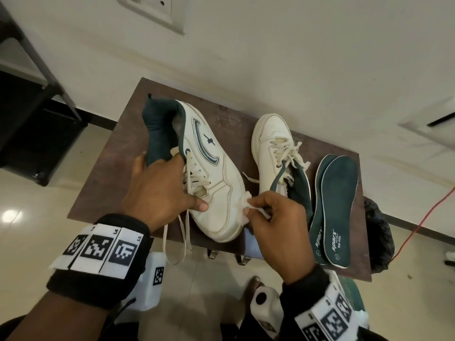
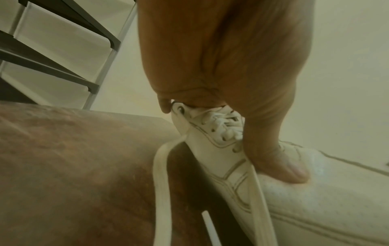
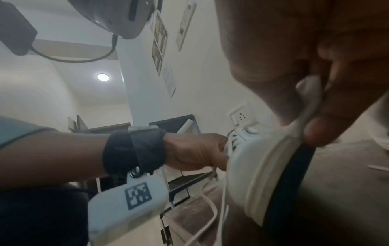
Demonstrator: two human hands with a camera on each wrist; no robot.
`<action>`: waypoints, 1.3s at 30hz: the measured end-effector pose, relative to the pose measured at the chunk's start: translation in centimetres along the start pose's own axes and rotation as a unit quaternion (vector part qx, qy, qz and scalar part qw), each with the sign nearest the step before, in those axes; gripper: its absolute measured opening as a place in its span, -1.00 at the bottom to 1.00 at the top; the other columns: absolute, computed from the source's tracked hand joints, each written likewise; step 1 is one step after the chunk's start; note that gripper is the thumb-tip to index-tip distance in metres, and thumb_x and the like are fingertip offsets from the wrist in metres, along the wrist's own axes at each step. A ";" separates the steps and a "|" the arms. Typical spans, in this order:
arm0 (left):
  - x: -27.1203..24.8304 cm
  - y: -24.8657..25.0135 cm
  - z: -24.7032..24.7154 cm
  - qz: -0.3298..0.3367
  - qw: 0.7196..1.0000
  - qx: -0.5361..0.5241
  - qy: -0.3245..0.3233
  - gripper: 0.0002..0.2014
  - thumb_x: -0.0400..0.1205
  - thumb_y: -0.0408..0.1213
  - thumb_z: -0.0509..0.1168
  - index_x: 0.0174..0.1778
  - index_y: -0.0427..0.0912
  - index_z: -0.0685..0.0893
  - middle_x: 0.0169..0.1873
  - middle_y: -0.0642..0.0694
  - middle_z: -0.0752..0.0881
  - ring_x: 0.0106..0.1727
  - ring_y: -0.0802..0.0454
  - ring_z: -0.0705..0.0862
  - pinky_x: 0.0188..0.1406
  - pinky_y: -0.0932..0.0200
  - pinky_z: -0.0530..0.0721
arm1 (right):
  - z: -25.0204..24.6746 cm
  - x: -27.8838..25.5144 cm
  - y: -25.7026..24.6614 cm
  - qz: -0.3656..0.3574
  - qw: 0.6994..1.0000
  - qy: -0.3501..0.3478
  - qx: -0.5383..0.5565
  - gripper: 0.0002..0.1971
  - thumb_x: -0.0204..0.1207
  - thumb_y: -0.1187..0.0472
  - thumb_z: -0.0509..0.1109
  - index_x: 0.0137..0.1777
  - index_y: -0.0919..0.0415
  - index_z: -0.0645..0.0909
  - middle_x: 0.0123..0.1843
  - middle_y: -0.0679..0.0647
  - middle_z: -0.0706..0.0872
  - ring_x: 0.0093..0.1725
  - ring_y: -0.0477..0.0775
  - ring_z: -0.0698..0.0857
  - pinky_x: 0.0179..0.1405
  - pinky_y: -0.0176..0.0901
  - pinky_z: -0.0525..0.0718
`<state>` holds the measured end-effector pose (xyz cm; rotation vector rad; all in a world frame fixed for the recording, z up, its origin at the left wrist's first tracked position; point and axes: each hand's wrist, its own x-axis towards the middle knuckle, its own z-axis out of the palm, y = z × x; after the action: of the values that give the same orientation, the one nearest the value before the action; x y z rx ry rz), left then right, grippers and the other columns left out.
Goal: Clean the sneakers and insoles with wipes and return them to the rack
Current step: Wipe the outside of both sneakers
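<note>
My left hand (image 1: 157,190) grips the near sneaker (image 1: 216,173) at the laced throat, fingers curled into the opening by the green tongue, thumb laid flat along the white upper. The left wrist view shows the thumb (image 2: 282,159) pressing on the perforated toe panel and the fingers hooked over the collar edge. The shoe is tipped on its side, toe toward me, heel away, resting on the brown desk (image 1: 118,168). Loose laces (image 1: 182,232) hang off the near desk edge below my left hand.

My right hand (image 1: 278,222) pinches a crumpled white wipe (image 1: 246,205) between thumb and fingertips, held against the toe rim of that sneaker. In the right wrist view the wipe (image 3: 309,99) is squeezed between thumb and forefinger just above the white sole edge.

The second sneaker (image 1: 275,153) stands just beyond my right hand, toe pointing away, laces undone. Two green insoles (image 1: 337,207) lie overlapped to the right of my right hand, printed side up, near the desk's right edge.

The dark-framed rack (image 1: 32,99) stands well left of my left hand.
</note>
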<state>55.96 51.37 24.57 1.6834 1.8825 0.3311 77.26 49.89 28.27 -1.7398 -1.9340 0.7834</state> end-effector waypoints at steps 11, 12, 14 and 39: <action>-0.1 0.5 -0.2 0.026 0.999 0.025 0.020 -0.23 0.31 0.33 0.42 0.37 0.07 0.40 0.27 0.12 0.67 0.34 0.06 0.56 0.57 -0.05 -0.05 | -0.1 -0.5 1.0 0.010 0.999 -0.033 -0.033 -0.91 0.50 0.32 0.41 -0.19 0.18 0.72 -0.22 -0.02 0.76 -0.22 -0.14 0.69 -0.13 -0.24 0.68; 0.0 0.5 -0.2 0.023 0.999 0.026 0.017 -0.24 0.31 0.32 0.43 0.35 0.04 0.41 0.27 0.11 0.67 0.34 0.05 0.56 0.57 -0.04 -0.05 | -0.2 -0.9 1.3 0.016 0.998 -0.048 -0.024 -0.91 0.50 0.32 0.42 -0.19 0.18 0.72 -0.22 -0.03 0.75 -0.21 -0.15 0.69 -0.12 -0.22 0.70; 0.1 0.6 -0.3 0.022 0.999 0.029 0.009 -0.25 0.31 0.30 0.44 0.34 0.02 0.42 0.27 0.10 0.67 0.35 0.04 0.56 0.57 -0.03 -0.05 | -0.2 -1.1 1.6 0.024 0.999 -0.046 -0.005 -0.91 0.50 0.32 0.42 -0.16 0.15 0.73 -0.18 -0.04 0.77 -0.17 -0.18 0.69 -0.10 -0.32 0.68; -0.9 3.0 0.1 -0.042 0.994 0.100 0.015 -0.25 0.30 0.40 0.39 0.27 -0.04 0.51 0.21 -0.02 0.69 0.18 -0.08 0.66 0.14 -0.02 0.59 | 3.2 0.4 0.3 0.210 0.944 0.222 0.123 -0.88 0.52 0.26 0.40 -0.01 0.17 0.74 -0.12 -0.05 0.76 -0.10 -0.13 0.70 -0.07 -0.44 0.56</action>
<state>58.48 50.97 26.33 1.7280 2.0588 0.1383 75.41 49.87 25.64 -1.9843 -1.1393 0.6589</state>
